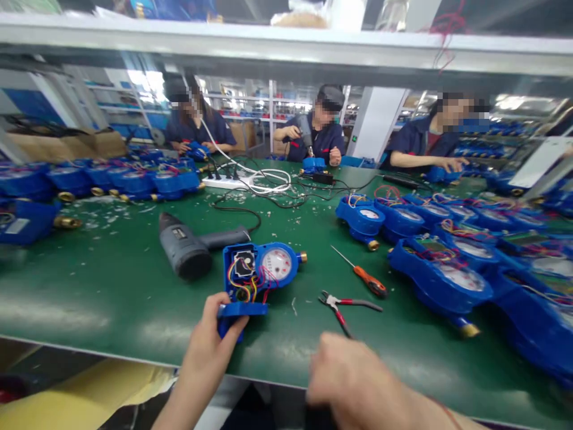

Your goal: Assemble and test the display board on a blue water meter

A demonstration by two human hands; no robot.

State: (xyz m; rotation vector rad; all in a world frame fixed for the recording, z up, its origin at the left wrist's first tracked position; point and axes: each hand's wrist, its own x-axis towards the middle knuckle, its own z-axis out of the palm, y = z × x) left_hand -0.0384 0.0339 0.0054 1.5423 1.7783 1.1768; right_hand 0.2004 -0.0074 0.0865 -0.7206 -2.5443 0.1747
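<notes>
A blue water meter (276, 265) lies on the green table with its housing uncovered. Its white dial, a dark square part and red, yellow and white wires show. My left hand (213, 334) is closed around a blue cover (243, 309) at the meter's near side, thumb in front and fingers behind. My right hand (342, 373) is over the table's near edge, blurred and curled, its fingers hidden. Just beyond it are red-handled cutting pliers (333, 301), jaws apart, and an orange-handled screwdriver (367, 279). A grey heat gun (183, 246) lies to the left of the meter.
Rows of blue water meters stand at right (441, 272) and left (134, 180). A white power strip (226, 181) with tangled cables (275, 179) lies across the middle. Three people sit opposite; one holds a heat gun (305, 130). A shelf (286, 45) spans overhead.
</notes>
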